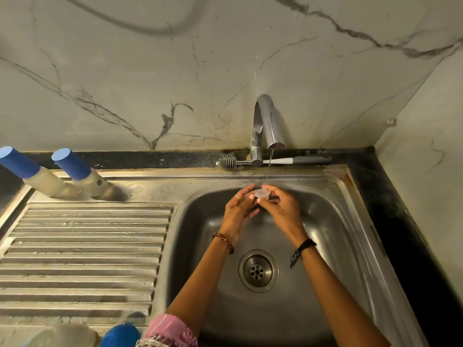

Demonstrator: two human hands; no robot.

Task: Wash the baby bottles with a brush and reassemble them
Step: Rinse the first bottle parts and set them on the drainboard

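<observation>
Over the steel sink basin [333, 221], my left hand [238, 209] and my right hand [281, 206] together hold a small clear silicone teat [261, 192] under a thin stream of water from the tap [265, 121]. Fingertips of both hands pinch its rim. Two assembled baby bottles with blue caps, one [30, 171] at the far left and one [80, 172] beside it, stand at the back of the draining board. A grey-and-white bottle brush [275, 161] lies on the ledge behind the tap. Another bottle body [62, 334] and a blue cap [120, 335] sit at the bottom edge.
The ribbed draining board [82, 259] fills the left half. The drain [258, 270] lies in the basin's middle. A marble wall rises behind, and a dark counter [400, 234] runs along the right side.
</observation>
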